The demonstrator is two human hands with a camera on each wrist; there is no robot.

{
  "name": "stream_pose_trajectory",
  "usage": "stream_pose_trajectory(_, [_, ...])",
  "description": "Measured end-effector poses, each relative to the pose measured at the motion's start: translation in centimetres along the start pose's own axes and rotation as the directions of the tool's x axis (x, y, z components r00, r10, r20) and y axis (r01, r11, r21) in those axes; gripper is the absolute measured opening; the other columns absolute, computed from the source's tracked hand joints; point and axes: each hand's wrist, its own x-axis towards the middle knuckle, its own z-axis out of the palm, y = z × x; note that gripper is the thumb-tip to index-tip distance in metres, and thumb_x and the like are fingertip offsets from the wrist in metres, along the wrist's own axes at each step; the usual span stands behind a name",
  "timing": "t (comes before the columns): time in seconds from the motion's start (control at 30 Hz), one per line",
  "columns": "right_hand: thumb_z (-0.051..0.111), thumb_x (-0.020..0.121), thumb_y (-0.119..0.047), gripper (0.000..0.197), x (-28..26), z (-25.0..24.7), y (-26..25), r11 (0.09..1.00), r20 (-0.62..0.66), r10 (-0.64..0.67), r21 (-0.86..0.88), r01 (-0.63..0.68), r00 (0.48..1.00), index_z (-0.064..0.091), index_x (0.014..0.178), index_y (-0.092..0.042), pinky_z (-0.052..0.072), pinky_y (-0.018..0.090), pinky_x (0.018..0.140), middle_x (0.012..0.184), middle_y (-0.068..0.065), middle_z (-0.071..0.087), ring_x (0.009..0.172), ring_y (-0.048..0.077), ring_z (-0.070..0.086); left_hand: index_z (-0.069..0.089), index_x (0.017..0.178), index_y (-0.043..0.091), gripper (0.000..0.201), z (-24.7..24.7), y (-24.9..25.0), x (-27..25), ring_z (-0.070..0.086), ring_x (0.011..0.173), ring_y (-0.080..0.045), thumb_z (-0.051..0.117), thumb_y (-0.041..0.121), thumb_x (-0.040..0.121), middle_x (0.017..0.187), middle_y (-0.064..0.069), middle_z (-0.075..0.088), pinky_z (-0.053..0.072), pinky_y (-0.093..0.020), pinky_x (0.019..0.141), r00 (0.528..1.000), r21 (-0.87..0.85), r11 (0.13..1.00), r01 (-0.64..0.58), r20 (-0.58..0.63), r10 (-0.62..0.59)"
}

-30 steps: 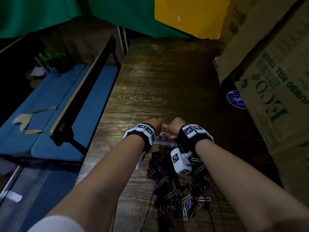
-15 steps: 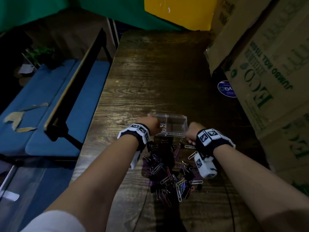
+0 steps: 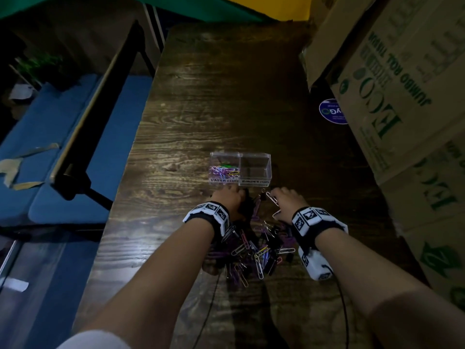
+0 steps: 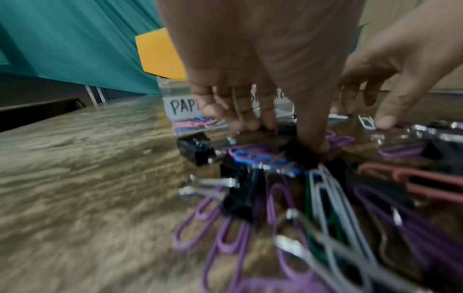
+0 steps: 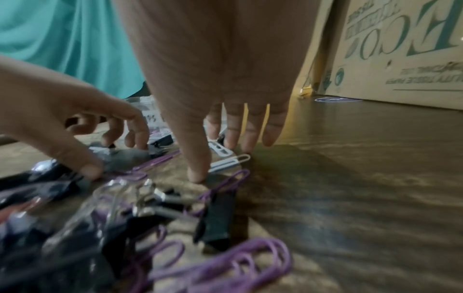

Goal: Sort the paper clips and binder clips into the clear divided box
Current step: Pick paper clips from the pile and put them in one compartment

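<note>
The clear divided box (image 3: 255, 157) stands on the wooden table just beyond my hands. Its left compartment, labelled for paper clips, holds several coloured paper clips (image 3: 224, 170); the right one, labelled for binder clips, looks empty. A mixed pile of coloured paper clips and black binder clips (image 3: 254, 250) lies between my wrists. My left hand (image 4: 280, 136) reaches down into the pile's far end, fingers straight, thumb tip on a black binder clip (image 4: 299, 155). My right hand (image 5: 220, 160) points straight fingers down at the table around a white paper clip (image 5: 229, 159), holding nothing.
Large cardboard cartons (image 3: 402, 102) line the table's right side, with a round blue sticker (image 3: 332, 112) at their foot. The table's left edge (image 3: 130, 157) drops to a blue bench (image 3: 75, 152) with a black frame.
Both hands have drawn back from the box to the near pile. The box, earlier covered by my hands, now shows in full with paper clips in its left compartment.
</note>
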Motion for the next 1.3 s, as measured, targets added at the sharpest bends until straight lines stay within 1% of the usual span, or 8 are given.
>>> stream_pose_trajectory(0.23, [0.068,0.085,-0.02,0.049,0.1,0.4,-0.3,0.993,-0.002,-0.008,0.119,0.008,1.0,0.045,0.127,-0.009,0.044,0.04,0.098,0.129,0.013,0.054,0.12,0.03,0.051,0.064,0.115,0.013,0.035,-0.1,0.0,-0.4,0.061,0.111,-0.031,0.059,0.035,0.088,0.12,-0.011,0.064,0.054,-0.043,0.09,0.995,0.038,0.998,-0.045,0.093,0.041])
stream_pose_trajectory(0.4, [0.068,0.085,-0.023,0.051,0.8,0.1,-0.8,0.972,-0.008,0.095,0.216,-0.091,0.995,0.044,0.127,-0.004,0.05,0.038,0.091,0.123,0.016,0.06,0.112,0.031,0.059,0.062,0.121,0.014,0.037,-0.5,0.1,-0.5,0.059,0.115,-0.031,0.059,0.031,0.089,0.126,-0.012,0.061,0.051,-0.045,0.094,0.99,0.014,0.998,-0.067,0.121,0.065])
stream_pose_trajectory(0.53, [0.064,0.089,-0.024,0.039,1.5,-0.1,-1.2,0.945,-0.01,0.186,0.274,-0.177,0.982,0.053,0.12,-0.002,0.049,0.035,0.084,0.12,0.016,0.062,0.109,0.031,0.061,0.061,0.122,0.019,0.042,-0.6,0.7,-0.5,0.061,0.111,-0.03,0.064,0.04,0.085,0.12,-0.008,0.065,0.053,-0.038,0.09,0.991,-0.081,0.99,-0.113,0.062,0.118])
stream_pose_trajectory(0.73, [0.051,0.092,-0.009,0.026,1.7,-0.2,-2.0,0.96,-0.006,0.184,0.214,-0.179,0.983,0.061,0.114,0.003,0.047,0.037,0.092,0.126,0.019,0.054,0.112,0.034,0.056,0.059,0.125,0.012,0.037,-0.5,3.1,-0.3,0.057,0.116,-0.032,0.056,0.03,0.093,0.13,-0.012,0.056,0.049,-0.039,0.088,0.982,0.053,0.981,-0.186,0.037,0.184])
stream_pose_trajectory(0.87, [0.051,0.091,-0.009,0.006,0.4,-1.2,-0.9,0.96,-0.036,0.068,0.273,-0.056,0.997,0.053,0.096,-0.008,0.043,0.032,0.071,0.097,0.015,0.058,0.088,0.027,0.058,0.057,0.126,0.008,0.036,-0.9,3.4,-0.6,0.054,0.119,-0.031,0.049,0.026,0.096,0.132,-0.013,0.051,0.048,-0.04,0.088,0.978,0.123,0.97,-0.207,0.019,0.207])
stream_pose_trajectory(1.03, [0.043,0.094,-0.007,0.013,-1.0,-2.0,1.7,0.934,-0.017,0.011,0.356,-0.004,1.0,0.039,0.099,-0.018,0.04,0.029,0.069,0.08,-0.001,0.048,0.079,0.021,0.053,0.049,0.126,0.01,0.031,-1.7,3.4,-0.3,0.064,0.103,-0.031,0.046,0.022,0.097,0.121,-0.014,0.061,0.052,-0.04,0.079,0.975,0.092,0.972,-0.218,-0.013,0.22])
stream_pose_trajectory(1.17, [0.057,0.089,-0.019,0.025,-1.7,-1.4,2.8,0.99,0.091,-0.141,0.002,0.141,0.986,0.052,0.113,-0.02,0.037,0.029,0.07,0.103,0.001,0.045,0.084,0.017,0.049,0.032,0.141,0.013,0.051,-2.3,3.6,0.2,0.061,0.11,-0.033,0.052,0.014,0.094,0.13,-0.016,0.055,0.052,-0.041,0.09,0.983,0.0,0.983,-0.182,0.015,0.182])
stream_pose_trajectory(1.3, [0.055,0.09,-0.016,0.029,-1.8,-0.9,2.4,0.966,0.133,-0.195,-0.148,0.214,0.972,0.051,0.118,-0.02,0.044,0.035,0.072,0.127,0.008,0.044,0.088,0.025,0.055,0.042,0.137,0.009,0.045,-2.3,4.0,0.4,0.052,0.12,-0.033,0.052,0.014,0.094,0.137,-0.014,0.043,0.046,-0.04,0.097,0.984,0.004,0.984,-0.18,0.004,0.18])
